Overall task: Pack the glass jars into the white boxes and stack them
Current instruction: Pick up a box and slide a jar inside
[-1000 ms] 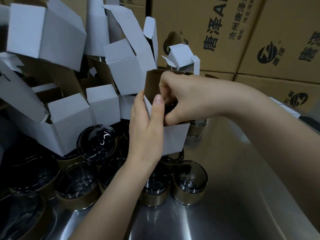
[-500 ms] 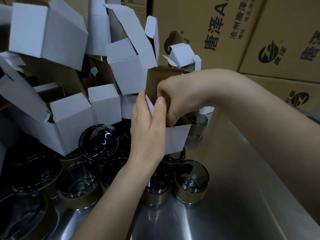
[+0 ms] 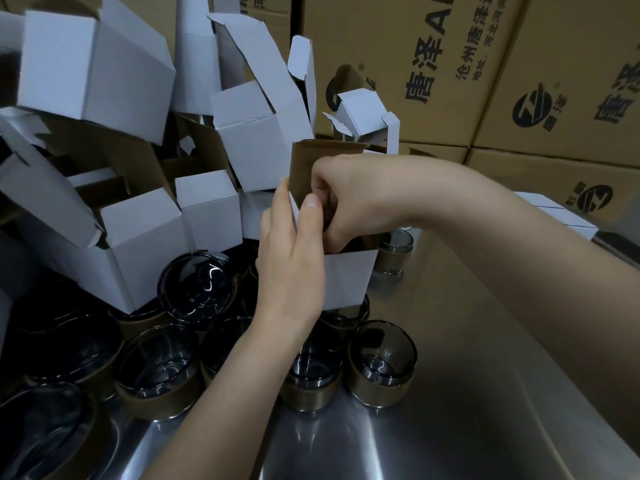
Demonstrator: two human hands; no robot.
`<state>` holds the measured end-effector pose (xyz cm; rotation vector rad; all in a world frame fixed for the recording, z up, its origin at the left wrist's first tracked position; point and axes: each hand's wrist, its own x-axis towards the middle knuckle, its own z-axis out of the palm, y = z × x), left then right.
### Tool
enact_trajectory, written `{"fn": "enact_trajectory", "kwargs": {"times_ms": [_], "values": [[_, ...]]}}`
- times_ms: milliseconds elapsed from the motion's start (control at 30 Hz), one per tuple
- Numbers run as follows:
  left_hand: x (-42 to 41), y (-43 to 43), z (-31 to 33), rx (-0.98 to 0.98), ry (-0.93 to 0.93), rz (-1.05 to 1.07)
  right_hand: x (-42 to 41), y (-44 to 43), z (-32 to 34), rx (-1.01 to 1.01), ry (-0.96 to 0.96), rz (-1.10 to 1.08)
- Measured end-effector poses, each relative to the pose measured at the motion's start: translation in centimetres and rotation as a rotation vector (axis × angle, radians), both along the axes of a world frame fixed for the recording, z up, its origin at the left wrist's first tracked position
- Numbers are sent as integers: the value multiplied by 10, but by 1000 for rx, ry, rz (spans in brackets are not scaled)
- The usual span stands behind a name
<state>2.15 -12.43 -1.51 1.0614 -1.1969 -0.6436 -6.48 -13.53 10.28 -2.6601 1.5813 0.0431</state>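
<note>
Left hand point(image 3: 291, 271) grips the open white box point(image 3: 349, 278) upright above the desk point(image 3: 450, 410), steadying its mouth; right hand point(image 3: 349, 195) curls inside, its grasp hidden; unpacked glass jars point(image 3: 381, 368) stand below.

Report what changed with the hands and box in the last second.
The right hand pushed its fingers deeper into the white box; the dark jar seen between them earlier is out of sight, and whether it was let go cannot be told. The left hand kept gripping the box's side. Loose jars on the steel table and the pile of empty boxes stayed put.
</note>
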Motion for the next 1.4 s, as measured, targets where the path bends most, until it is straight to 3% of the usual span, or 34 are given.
{"fn": "enact_trajectory", "kwargs": {"times_ms": [233,333,400,567,667,767,933,1400], "values": [[2,-1,2,46,34,-47,-8,-1,-1,76,-94,-25],[3,-1,3,59,59,-63,-20,2,-5,33,-218,14],[3,0,4,67,65,-69,-32,4,-8,19,-392,60],[2,4,5,123,136,-119,-60,-8,-34,-32,-1099,-4],[2,5,8,176,300,-195,-63,-21,-59,123,-1337,-85],[3,5,11,200,459,-197,-60,-29,-82,296,-1387,-112],[6,4,7,174,359,-156,-52,-30,-99,442,-1489,-83],[6,4,8,95,345,-163,-47,-30,-112,340,-1506,-5]]}}
